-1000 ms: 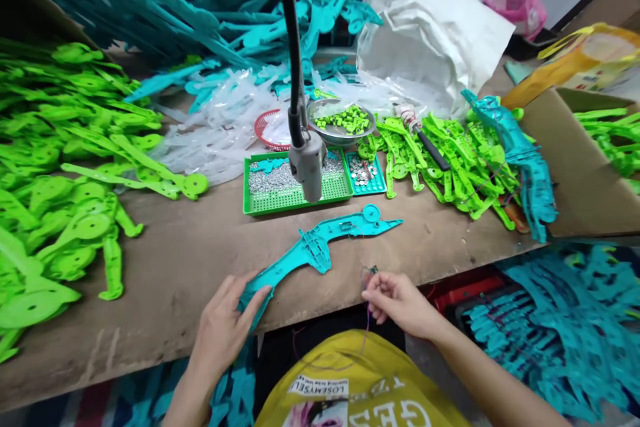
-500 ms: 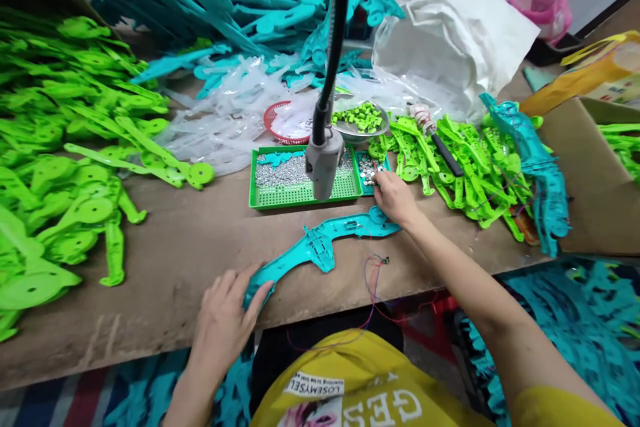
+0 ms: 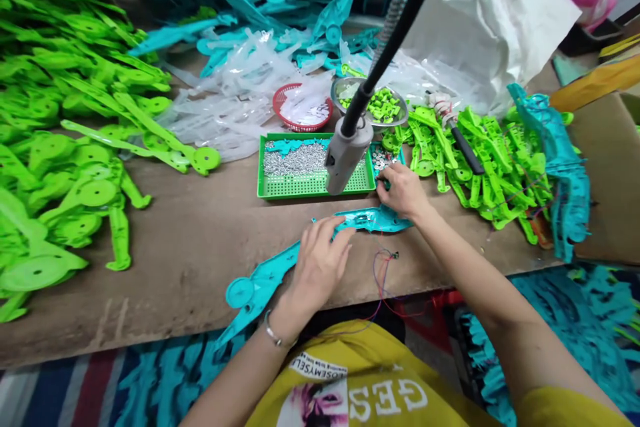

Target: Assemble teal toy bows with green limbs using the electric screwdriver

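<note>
At front of worktable (image 3: 175, 240), blue plastic (image 3: 275, 270) lies slantwise, showing on both sides of left hand (image 3: 320, 260); whether one piece or two, cannot tell. Left fingers loosely bent, slightly apart, over its middle. Right hand (image 3: 405, 193) at small blue tray (image 3: 401, 155) of silver discs (image 3: 383, 159), thumb and fingertips drawn close; cannot tell what, if anything, they grip. Just beside, green tray (image 3: 300, 185); grey fitting (image 3: 345, 157) on black stem (image 3: 395, 42) hangs above it. Thin wires (image 3: 384, 273) trail over table edge.
</note>
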The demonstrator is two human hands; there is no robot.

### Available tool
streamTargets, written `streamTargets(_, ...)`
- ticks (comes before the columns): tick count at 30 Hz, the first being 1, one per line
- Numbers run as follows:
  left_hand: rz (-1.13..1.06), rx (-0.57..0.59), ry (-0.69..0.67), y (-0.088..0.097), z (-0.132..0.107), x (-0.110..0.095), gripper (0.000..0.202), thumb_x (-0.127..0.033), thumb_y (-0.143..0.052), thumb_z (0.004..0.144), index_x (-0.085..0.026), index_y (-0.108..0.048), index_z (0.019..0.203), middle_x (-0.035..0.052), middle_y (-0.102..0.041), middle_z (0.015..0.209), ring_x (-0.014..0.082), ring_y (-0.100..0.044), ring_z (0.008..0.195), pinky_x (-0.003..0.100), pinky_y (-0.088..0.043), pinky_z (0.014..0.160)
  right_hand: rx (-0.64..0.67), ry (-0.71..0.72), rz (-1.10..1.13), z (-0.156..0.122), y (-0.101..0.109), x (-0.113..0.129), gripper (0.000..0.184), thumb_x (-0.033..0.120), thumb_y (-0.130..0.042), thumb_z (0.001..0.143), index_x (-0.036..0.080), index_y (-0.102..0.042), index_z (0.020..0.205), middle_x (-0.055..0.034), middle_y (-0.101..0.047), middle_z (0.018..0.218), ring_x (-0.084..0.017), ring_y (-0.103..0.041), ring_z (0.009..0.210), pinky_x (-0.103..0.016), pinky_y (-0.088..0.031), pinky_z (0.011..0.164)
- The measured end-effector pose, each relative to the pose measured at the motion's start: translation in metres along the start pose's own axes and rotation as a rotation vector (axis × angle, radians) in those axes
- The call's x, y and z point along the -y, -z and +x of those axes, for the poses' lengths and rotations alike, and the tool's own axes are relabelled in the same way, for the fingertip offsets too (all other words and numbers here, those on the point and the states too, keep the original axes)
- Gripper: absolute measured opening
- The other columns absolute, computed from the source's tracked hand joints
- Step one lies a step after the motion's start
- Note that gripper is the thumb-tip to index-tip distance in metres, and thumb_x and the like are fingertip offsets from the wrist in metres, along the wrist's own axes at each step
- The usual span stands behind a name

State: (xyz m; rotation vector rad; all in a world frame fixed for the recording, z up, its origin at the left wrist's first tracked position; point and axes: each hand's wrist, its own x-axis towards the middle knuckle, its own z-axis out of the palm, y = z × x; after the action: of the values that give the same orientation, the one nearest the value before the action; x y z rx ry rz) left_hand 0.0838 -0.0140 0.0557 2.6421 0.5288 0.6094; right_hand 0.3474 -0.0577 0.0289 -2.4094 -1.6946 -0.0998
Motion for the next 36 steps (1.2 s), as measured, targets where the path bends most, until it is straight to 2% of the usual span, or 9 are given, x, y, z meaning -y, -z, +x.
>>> streamTargets(6,0.097,0.037,-0.062,-0.027,0.029,-0.01,0.017,-0.018,-0.061,0.095,-0.025,-0.069,0.108,0.0085,-0.064,0.132,0.0281,-0.057,0.117,0.045,-0.048,0.097,0.017,-0.011,0.021,0.0,-0.001,-0.003,0.02,0.017,-0.053,0.086,0.014,-0.072,0.092,-0.0145,-0.071,0.092,-0.027,-0.064,0.089,-0.036,-0.048,0.078)
streamTargets(9,0.138,0.042,-0.046,-0.038,0.032,-0.009,0.007,-0.02,-0.065,0.093,-0.024,-0.07,0.095,0.007,-0.067,0.127,0.0281,-0.06,0.111,0.045,-0.05,0.094,-0.019,-0.008,0.101,-0.004,-0.002,-0.007,0.021,0.018,-0.054,0.085,0.015,-0.072,0.096,-0.0132,-0.072,0.093,-0.027,-0.066,0.088,-0.035,-0.05,0.078)
streamTargets(12,0.137,0.011,-0.045,-0.04,0.03,-0.008,0.007,-0.017,-0.064,0.092,-0.022,-0.069,0.093,0.0075,-0.069,0.123,0.0271,-0.062,0.106,0.046,-0.051,0.093,-0.078,-0.031,0.199,-0.012,-0.002,-0.008,0.026,0.014,-0.053,0.083,0.015,-0.069,0.103,-0.0108,-0.073,0.09,-0.024,-0.067,0.083,-0.035,-0.052,0.078)
streamTargets(17,0.131,-0.036,0.012,-0.033,0.018,-0.009,0.01,-0.013,-0.062,0.092,-0.02,-0.068,0.097,0.0099,-0.068,0.126,0.0292,-0.062,0.115,0.055,-0.046,0.106,-0.152,-0.077,0.261,-0.024,-0.002,-0.008,0.019,0.014,-0.054,0.084,0.019,-0.07,0.093,-0.01,-0.075,0.093,-0.024,-0.069,0.085,-0.036,-0.054,0.081)
streamTargets(20,0.163,0.018,0.029,-0.029,0.009,-0.008,0.014,-0.012,-0.062,0.091,-0.018,-0.067,0.102,0.013,-0.065,0.132,0.0339,-0.06,0.124,0.06,-0.045,0.109,-0.202,-0.134,0.256,-0.021,-0.004,-0.007,0.021,0.012,-0.052,0.084,0.019,-0.071,0.088,-0.0094,-0.075,0.091,-0.023,-0.069,0.084,-0.036,-0.055,0.08)
streamTargets(25,0.129,0.126,-0.016,-0.02,-0.001,0.0,0.023,-0.014,-0.064,0.091,-0.016,-0.065,0.114,0.0193,-0.054,0.146,0.04,-0.047,0.14,0.06,-0.043,0.113,-0.218,-0.184,0.239,-0.009,-0.008,-0.002,0.025,0.012,-0.053,0.083,0.016,-0.076,0.09,-0.0117,-0.074,0.093,-0.024,-0.069,0.086,-0.038,-0.055,0.084)
streamTargets(30,0.058,0.252,-0.035,-0.003,-0.008,0.008,0.057,-0.024,-0.075,0.085,-0.02,-0.055,0.138,0.0233,-0.029,0.162,0.0466,-0.024,0.152,0.067,-0.036,0.115,-0.16,-0.172,0.239,-0.006,-0.007,0.004,0.024,0.016,-0.054,0.084,0.015,-0.076,0.092,-0.0125,-0.074,0.097,-0.024,-0.068,0.09,-0.037,-0.054,0.086)
streamTargets(33,0.056,0.289,-0.014,0.004,-0.01,0.011,0.075,-0.032,-0.082,0.079,-0.025,-0.049,0.146,0.0236,-0.021,0.166,0.0493,-0.019,0.152,0.072,-0.03,0.115,-0.131,-0.207,0.176,-0.005,-0.006,0.005,0.022,0.017,-0.054,0.083,0.017,-0.076,0.088,-0.0121,-0.074,0.095,-0.025,-0.067,0.086,-0.038,-0.053,0.082)
streamTargets(36,0.089,0.282,-0.006,0.008,-0.012,0.012,0.082,-0.037,-0.083,0.077,-0.029,-0.045,0.15,0.0221,-0.021,0.166,0.049,-0.02,0.152,0.075,-0.022,0.115,-0.141,-0.239,0.122,-0.002,-0.006,0.007,0.018,0.019,-0.057,0.082,0.017,-0.074,0.087,-0.0125,-0.073,0.091,-0.026,-0.065,0.083,-0.037,-0.051,0.078)
